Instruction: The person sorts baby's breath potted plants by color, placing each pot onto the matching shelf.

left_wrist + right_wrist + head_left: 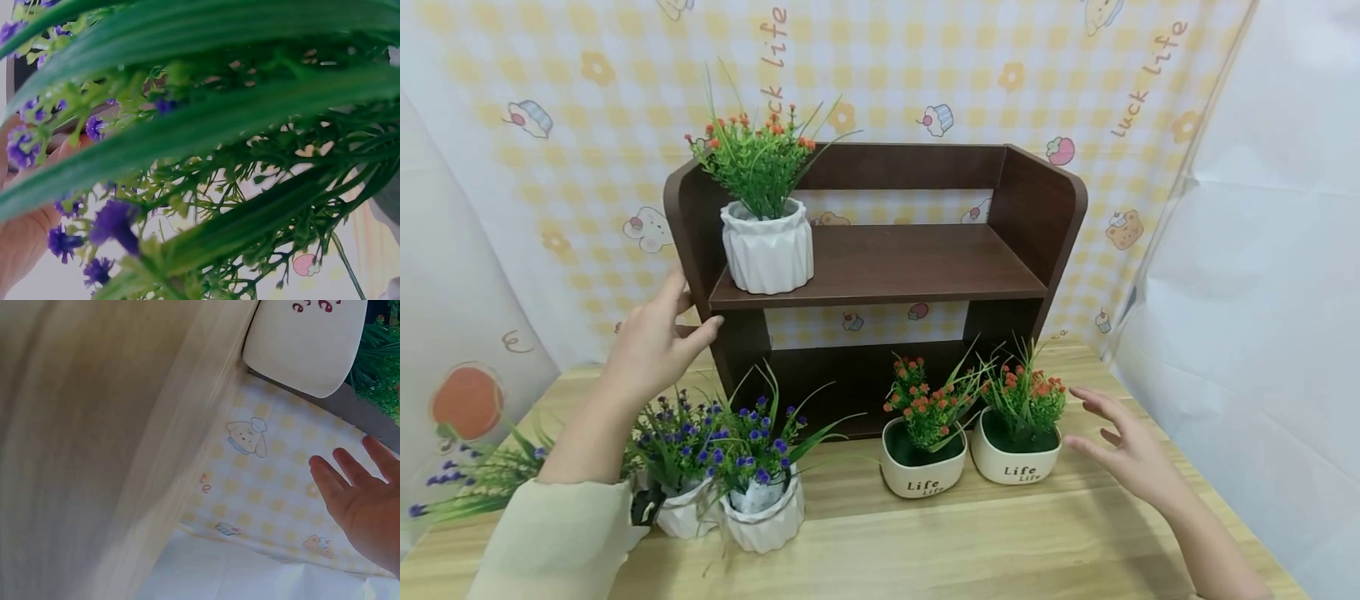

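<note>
Beside the left side panel of a dark brown two-tier shelf (917, 262), my left hand (651, 337) has its thumb across the panel's front edge and its fingers along the outer side. In the left wrist view, leaves and purple flowers (115, 225) hide much of that hand. My right hand (1131, 458) is held with fingers spread, just right of a cream "Life" pot (1018, 467) with orange flowers; it holds nothing. A matching cream pot (922, 479) with orange-red flowers stands beside it. On the upper tier, at the left, sits a white fluted pot (767, 254) with orange flowers.
Two white pots, a front one (767, 525) and one behind it (685, 512), hold purple flowers below my left forearm. More purple flowers (467, 479) lean out at the far left. A checked cloth (880, 67) hangs behind the shelf on the wooden table (880, 558).
</note>
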A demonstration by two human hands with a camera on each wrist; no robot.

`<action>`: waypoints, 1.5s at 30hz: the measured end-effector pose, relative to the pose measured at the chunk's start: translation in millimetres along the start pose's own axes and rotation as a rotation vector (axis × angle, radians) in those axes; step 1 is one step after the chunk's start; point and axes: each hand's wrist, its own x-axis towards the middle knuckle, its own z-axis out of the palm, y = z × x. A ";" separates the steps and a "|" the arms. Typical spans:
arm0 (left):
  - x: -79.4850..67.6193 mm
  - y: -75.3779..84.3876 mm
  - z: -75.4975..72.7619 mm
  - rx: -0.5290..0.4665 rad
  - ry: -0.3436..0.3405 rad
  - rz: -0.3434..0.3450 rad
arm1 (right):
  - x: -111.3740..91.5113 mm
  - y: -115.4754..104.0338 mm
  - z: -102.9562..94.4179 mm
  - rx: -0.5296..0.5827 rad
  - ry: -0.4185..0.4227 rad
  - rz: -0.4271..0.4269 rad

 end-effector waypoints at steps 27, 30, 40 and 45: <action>0.0 -0.8 -1.2 -0.001 -0.003 -0.015 | 19.8 20.8 8.5 -0.006 -0.340 0.033; 0.3 0.2 -1.3 -0.013 -0.010 -0.020 | 20.1 24.7 10.9 0.020 -0.372 0.024; 0.1 0.6 -1.9 -0.023 0.000 -0.013 | 26.7 29.0 16.3 0.111 -0.416 0.005; -0.7 0.7 -1.3 -0.017 -0.007 -0.020 | 26.5 30.7 17.7 0.180 -0.460 -0.015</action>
